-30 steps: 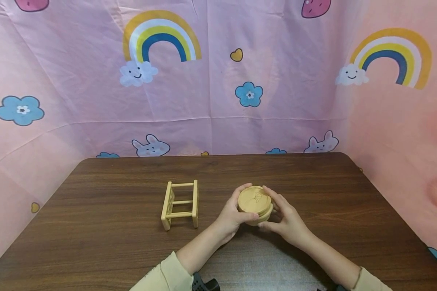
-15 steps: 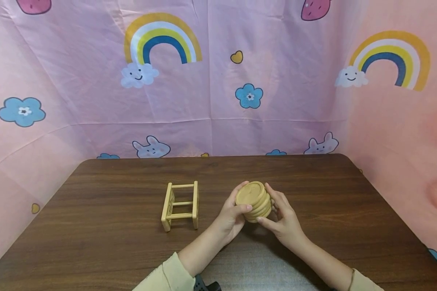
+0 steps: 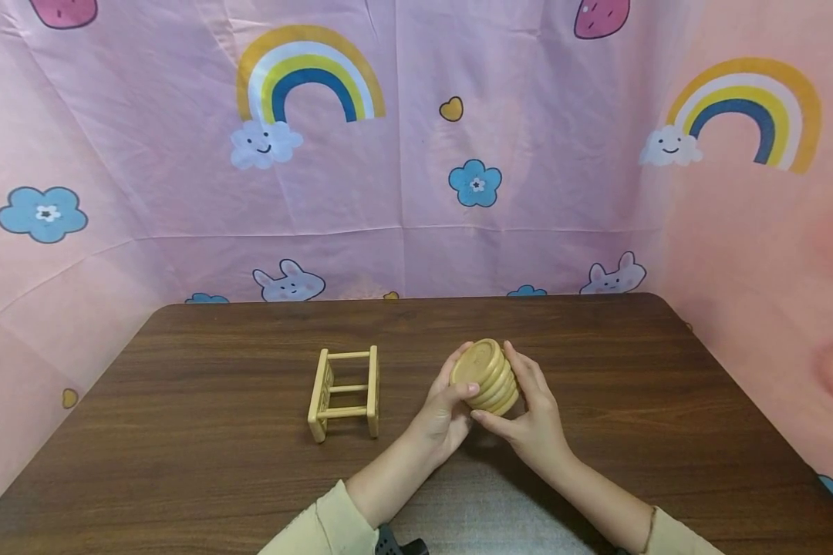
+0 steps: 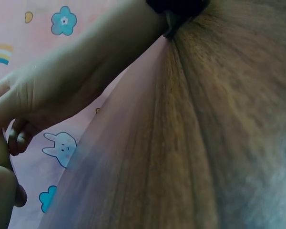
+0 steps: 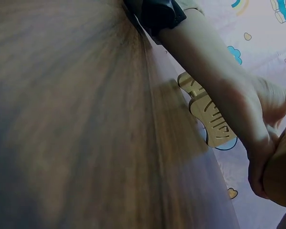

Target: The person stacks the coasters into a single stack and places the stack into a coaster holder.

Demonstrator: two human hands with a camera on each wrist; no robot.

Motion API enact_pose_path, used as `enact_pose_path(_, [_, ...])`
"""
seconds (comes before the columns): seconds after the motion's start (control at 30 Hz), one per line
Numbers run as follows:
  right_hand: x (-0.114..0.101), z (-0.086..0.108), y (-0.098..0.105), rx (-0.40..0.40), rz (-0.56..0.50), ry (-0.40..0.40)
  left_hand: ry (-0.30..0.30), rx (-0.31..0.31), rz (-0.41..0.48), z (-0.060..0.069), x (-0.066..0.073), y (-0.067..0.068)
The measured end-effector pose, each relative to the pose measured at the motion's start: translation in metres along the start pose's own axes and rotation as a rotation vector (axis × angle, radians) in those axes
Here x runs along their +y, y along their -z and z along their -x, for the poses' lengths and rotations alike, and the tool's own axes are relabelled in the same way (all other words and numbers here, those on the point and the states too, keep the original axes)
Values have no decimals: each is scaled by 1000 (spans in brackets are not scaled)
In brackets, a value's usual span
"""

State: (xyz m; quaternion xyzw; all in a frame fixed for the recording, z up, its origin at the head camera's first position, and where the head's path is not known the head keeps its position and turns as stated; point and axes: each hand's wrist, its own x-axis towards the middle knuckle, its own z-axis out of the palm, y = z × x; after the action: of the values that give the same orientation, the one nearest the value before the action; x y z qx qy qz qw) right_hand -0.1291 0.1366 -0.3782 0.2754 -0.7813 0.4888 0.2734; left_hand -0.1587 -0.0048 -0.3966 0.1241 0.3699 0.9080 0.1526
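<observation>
A tilted stack of several round wooden coasters (image 3: pixel 494 383) is held above the table, its top face turned up and left. My left hand (image 3: pixel 439 412) grips it from the left, thumb over the upper rim and fingers behind. From the right, my right hand (image 3: pixel 540 424) holds the lower coasters between its thumb and fingers. The right wrist view shows only part of the stack (image 5: pixel 279 177) at the right edge. Left of the hands, a wooden rack (image 3: pixel 347 388) with side panels and crossbars stands on the table.
The dark wood-grain table (image 3: pixel 215 462) reaches back to a pink and purple printed cloth (image 3: pixel 527 154), which hangs behind it and along both sides. The rack's slotted side panel (image 5: pixel 215 123) shows behind an arm in the right wrist view.
Both hands have raised the coaster stack slightly and tipped it, so more of the stacked rims shows. The rack stays in place.
</observation>
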Motion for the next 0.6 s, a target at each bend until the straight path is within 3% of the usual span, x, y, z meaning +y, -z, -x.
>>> enact_pose_path(0.2, [-4, -3, 3, 0, 58, 2, -13, -23, -36, -1, -2, 5])
enact_pose_path(0.43, [-7, -9, 10, -41, 64, 24, -18, -89, -159, -1, 2, 12])
enact_pose_path(0.6, [4, -8, 14, -75, 85, 59, -13, -116, -255, 0, 4, 17])
